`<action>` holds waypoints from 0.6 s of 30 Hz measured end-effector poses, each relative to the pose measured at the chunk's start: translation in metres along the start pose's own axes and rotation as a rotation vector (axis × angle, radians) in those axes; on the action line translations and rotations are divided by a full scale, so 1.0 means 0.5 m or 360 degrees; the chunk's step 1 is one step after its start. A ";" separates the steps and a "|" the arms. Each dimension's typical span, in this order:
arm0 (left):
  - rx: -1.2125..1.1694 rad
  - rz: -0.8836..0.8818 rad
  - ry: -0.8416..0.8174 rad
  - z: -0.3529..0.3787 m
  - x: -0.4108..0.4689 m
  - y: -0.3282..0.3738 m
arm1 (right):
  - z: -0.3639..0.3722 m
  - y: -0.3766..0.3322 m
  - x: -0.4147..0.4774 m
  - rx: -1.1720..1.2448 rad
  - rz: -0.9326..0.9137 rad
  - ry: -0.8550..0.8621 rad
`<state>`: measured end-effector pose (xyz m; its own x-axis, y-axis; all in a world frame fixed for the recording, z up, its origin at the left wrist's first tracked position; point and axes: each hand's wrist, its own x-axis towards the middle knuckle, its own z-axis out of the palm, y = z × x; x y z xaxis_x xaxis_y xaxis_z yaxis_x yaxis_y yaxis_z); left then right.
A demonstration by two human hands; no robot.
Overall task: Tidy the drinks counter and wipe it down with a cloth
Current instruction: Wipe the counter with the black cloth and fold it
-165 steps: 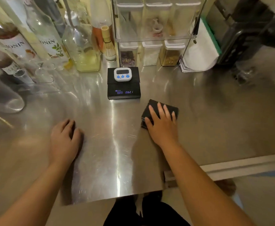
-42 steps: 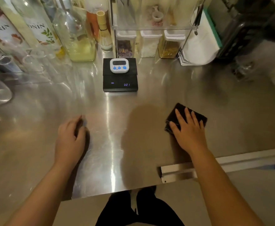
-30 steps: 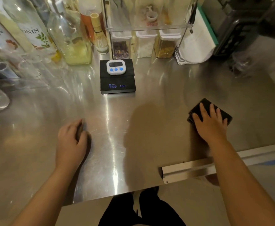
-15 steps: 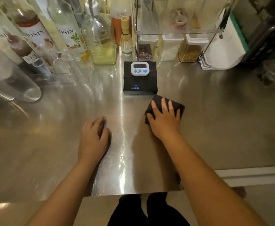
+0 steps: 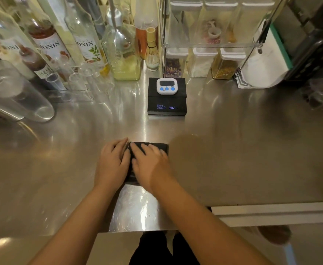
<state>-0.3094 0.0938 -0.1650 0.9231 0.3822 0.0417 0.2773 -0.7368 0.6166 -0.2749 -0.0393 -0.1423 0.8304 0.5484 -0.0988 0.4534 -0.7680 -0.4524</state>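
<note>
The right hand (image 5: pixel 153 165) lies flat on a dark folded cloth (image 5: pixel 157 145), fingers spread and straight, pressing it down on the steel desk (image 5: pixel 233 150). The hand is blurred, so the fingertips are not sharp. The left hand (image 5: pixel 112 161) rests palm down just beside it, fingers relaxed and grasping nothing, with its inner edge against the cloth's left side. Whether it overlaps the cloth I cannot tell. The cloth sits in the middle of the desk, near the front edge, with only its far strip and a sliver between the two hands showing.

Straight beyond the hands, well apart from them, stands a black scale (image 5: pixel 166 106) with lit blue digits, and a white timer (image 5: pixel 166 86) with blue buttons lies on its top. Behind the scale a clear rack (image 5: pixel 204 44) holds lidded containers (image 5: pixel 225 64) of dry ingredients. To the left of the rack stands a bamboo whisk (image 5: pixel 152 52), then a clear bottle (image 5: pixel 124 60) with pale yellow liquid at its bottom, then a row of syrup bottles (image 5: pixel 51 46). Small clear glasses (image 5: pixel 76 81) stand in front of those bottles, and a large clear cup (image 5: pixel 23 100) sits at the far left. At the right of the rack leans a stack of white sheets (image 5: pixel 258 69). Below the desk's front edge, the person's dark-clad legs (image 5: pixel 157 249) show.
</note>
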 end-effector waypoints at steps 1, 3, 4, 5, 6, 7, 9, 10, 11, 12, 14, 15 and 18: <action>0.0064 -0.0001 -0.0039 -0.005 0.009 0.006 | -0.019 0.013 0.014 0.0020 0.0010 0.0157; 0.0266 -0.0023 -0.0161 -0.015 0.030 0.022 | -0.051 0.049 0.034 -0.0040 0.0141 0.0284; 0.0340 -0.0045 -0.0238 -0.023 0.040 0.031 | -0.064 0.062 0.040 -0.0089 0.0238 0.0200; 0.0365 -0.0072 -0.0320 -0.025 0.051 0.039 | -0.074 0.076 0.047 -0.0138 0.0332 0.0064; 0.0367 -0.0100 -0.0390 -0.028 0.064 0.045 | -0.081 0.084 0.056 -0.0170 0.0394 -0.0067; 0.0377 -0.0130 -0.0457 -0.031 0.078 0.050 | -0.089 0.087 0.066 -0.0192 0.0416 -0.0172; 0.0475 -0.0191 -0.0609 -0.039 0.102 0.059 | -0.098 0.088 0.089 -0.0217 0.0437 -0.0354; 0.0536 -0.0214 -0.0691 -0.043 0.110 0.064 | -0.103 0.087 0.096 -0.0227 0.0456 -0.0445; 0.0577 -0.0224 -0.0747 -0.047 0.114 0.071 | -0.107 0.086 0.100 -0.0226 0.0472 -0.0520; 0.0600 -0.0210 -0.0768 -0.052 0.117 0.075 | -0.113 0.085 0.101 -0.0215 0.0468 -0.0580; 0.0563 -0.0150 -0.0759 -0.059 0.117 0.078 | -0.124 0.082 0.094 -0.0125 0.0426 -0.0673; 0.0484 -0.0144 -0.0743 -0.063 0.117 0.078 | -0.132 0.080 0.088 -0.0062 0.0395 -0.0678; 0.0093 -0.0218 -0.0726 -0.085 0.110 0.088 | -0.176 0.074 0.061 0.0190 0.0326 -0.0567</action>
<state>-0.2579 0.1063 -0.1020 0.8961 0.2041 -0.3941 0.4071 -0.7317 0.5467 -0.2042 -0.0799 -0.0842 0.7262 0.4846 -0.4876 0.2328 -0.8408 -0.4888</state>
